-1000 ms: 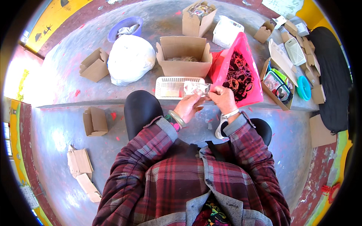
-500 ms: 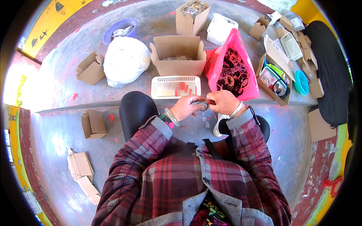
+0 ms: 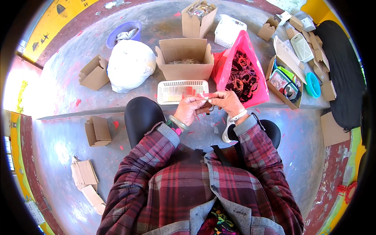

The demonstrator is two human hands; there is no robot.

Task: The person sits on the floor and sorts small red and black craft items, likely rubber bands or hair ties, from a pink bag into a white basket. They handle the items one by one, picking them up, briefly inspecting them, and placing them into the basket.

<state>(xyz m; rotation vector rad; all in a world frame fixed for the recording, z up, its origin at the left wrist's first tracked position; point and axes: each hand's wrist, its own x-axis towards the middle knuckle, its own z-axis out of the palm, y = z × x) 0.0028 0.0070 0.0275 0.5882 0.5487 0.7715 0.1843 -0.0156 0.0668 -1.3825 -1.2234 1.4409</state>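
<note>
My left hand [image 3: 188, 110] and my right hand [image 3: 230, 103] meet above the front edge of the raised floor, fingertips pinched together. Between them is a small clear-and-red strip [image 3: 208, 95], perhaps plastic. A dark greyish-brown loop [image 3: 211, 109], like a hair tie, hangs just under the fingertips; which fingers hold it is hard to make out. Just beyond my hands lies a white perforated basket [image 3: 159, 92] with clear and red pieces inside. To the right, an open pink bag [image 3: 261, 74] is full of dark and reddish hair ties [image 3: 239, 76].
Behind the basket stands an open cardboard box [image 3: 184, 71]. A white sack [image 3: 131, 64] and a purple basin [image 3: 113, 34] are at the left. On the right are a box of supplies [image 3: 284, 88] and a teal bowl [image 3: 312, 85]. A step edge [image 3: 78, 113] crosses before my knees.
My hands have drawn together, with the fingertips now pinching. The clear-and-red strip now shows between them, and the loop that was at my left fingers hangs below.
</note>
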